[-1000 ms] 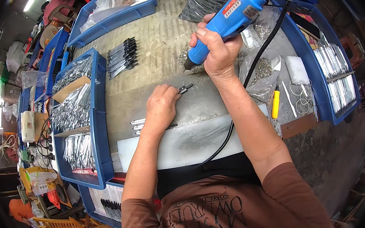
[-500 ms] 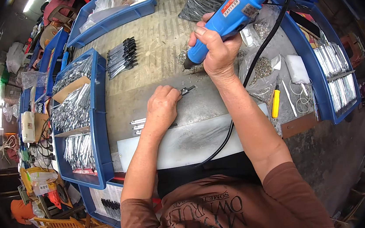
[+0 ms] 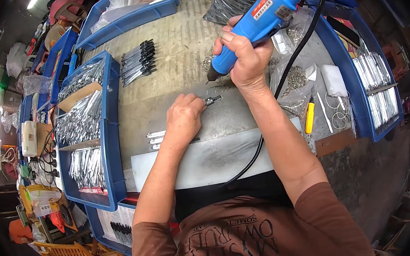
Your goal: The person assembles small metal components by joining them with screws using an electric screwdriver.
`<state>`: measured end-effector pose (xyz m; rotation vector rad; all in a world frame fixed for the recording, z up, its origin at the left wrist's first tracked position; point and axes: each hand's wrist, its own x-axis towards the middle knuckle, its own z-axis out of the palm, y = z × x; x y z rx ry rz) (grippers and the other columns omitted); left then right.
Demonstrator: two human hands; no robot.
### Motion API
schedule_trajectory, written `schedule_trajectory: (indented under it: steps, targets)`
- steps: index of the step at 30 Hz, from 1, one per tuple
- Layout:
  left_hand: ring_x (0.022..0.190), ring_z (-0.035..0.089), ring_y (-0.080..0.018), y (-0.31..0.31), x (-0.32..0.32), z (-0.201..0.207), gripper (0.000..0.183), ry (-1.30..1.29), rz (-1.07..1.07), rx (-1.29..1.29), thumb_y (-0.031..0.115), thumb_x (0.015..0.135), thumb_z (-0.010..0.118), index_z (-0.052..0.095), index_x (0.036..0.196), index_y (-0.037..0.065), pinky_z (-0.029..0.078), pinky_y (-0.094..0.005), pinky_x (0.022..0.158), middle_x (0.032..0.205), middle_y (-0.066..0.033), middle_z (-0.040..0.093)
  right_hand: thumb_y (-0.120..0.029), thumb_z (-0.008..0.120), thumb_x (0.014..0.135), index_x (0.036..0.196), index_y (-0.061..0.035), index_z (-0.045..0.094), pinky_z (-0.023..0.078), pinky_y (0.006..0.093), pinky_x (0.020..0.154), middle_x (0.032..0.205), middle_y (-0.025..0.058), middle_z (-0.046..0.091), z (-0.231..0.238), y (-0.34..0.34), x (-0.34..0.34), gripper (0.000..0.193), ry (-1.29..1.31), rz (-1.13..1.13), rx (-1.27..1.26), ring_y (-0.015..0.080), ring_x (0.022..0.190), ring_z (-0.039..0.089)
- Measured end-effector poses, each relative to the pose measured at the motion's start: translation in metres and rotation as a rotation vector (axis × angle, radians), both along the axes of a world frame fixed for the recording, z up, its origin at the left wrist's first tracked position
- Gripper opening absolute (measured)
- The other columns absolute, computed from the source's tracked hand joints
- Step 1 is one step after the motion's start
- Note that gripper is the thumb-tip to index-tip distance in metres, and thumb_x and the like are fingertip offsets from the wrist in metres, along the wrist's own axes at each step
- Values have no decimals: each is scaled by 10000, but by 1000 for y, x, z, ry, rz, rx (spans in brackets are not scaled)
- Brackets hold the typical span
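My right hand (image 3: 249, 59) is wrapped round the body of a blue electric screwdriver (image 3: 249, 27). Its dark nose slants down to the left, and a thin bit pokes out, apart from the work below. My left hand (image 3: 184, 117) lies low over the bench with its fingers closed on a slim metal part (image 3: 212, 100). The part's dark, pointed end sticks out to the right of the fingers; the rest is hidden under the hand. Left of my left wrist lie several silver metal strips (image 3: 155, 138). Farther off sits a row of black-ended metal parts (image 3: 138, 63).
Blue trays (image 3: 115, 136) full of metal strips stand on the left, another blue tray (image 3: 353, 81) on the right. A white board (image 3: 208, 162) edges the bench before me. Loose screws (image 3: 293, 80), a yellow-handled screwdriver (image 3: 309, 115) and a black cable (image 3: 292, 65) are at right.
The electric screwdriver's tip has dropped slightly toward the part. My left hand stays in nearly the same place, still holding it.
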<state>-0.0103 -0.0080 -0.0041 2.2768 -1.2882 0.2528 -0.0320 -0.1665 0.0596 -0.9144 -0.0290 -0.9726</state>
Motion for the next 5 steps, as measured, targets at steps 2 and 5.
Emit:
schedule_trajectory:
  steps: [2,5]
  targets:
    - [693,533,-263,1,-1,0,56,-14,1,26,33,674,627,588,713,22,445,-347,617,732,-84,569,-40,606,651,874,37,501,450,265,466,673,68,535,1,2,0,259,-10,42,14,135,497,532]
    - [700,536,-263,1,1,1,17,13,0,48,44,705,596,599,719,36,450,-340,625,737,-82,574,-42,604,651,879,31,503,453,272,470,678,67,537,4,7,-2,260,27,83,-41,139,510,537]
